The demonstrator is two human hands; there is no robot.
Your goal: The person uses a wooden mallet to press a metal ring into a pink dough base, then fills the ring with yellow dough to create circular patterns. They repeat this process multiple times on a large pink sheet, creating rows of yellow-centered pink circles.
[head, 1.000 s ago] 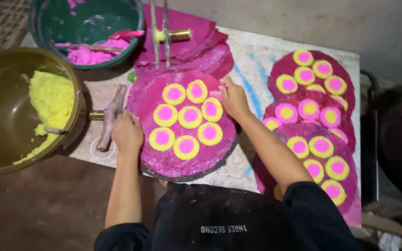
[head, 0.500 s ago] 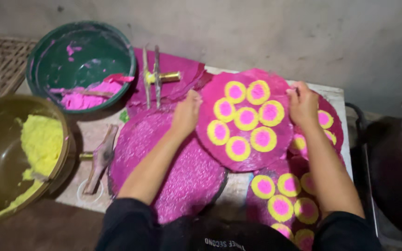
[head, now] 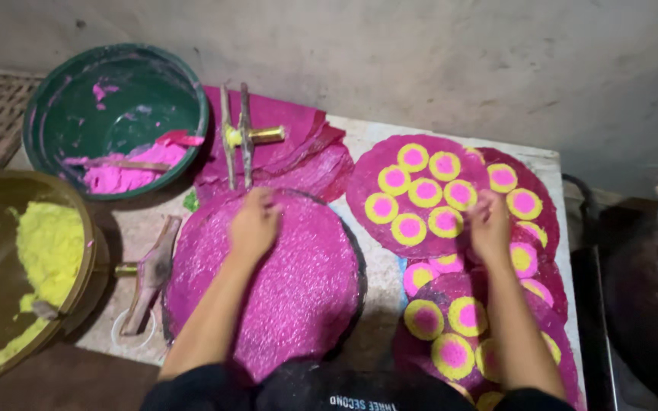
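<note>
My left hand (head: 253,223) lies flat on a plain magenta round sheet (head: 283,297) that covers a dark round tray in front of me. To the right, my right hand (head: 490,224) rests on the near edge of a magenta round sheet with yellow-and-pink circles (head: 414,194). That decorated sheet sits on top of a pile of similar decorated sheets (head: 481,335) along the right side of the table. Neither hand grips anything.
A green bowl (head: 116,114) with pink paste stands at the back left. A brown bowl (head: 17,266) with yellow paste is at the near left. A two-stick tool (head: 239,135) lies on spare magenta sheets; another wooden tool (head: 148,275) lies beside the tray.
Both hands carried the decorated sheet from the tray to the right pile and set it down. My left hand has come back onto the plain sheet.
</note>
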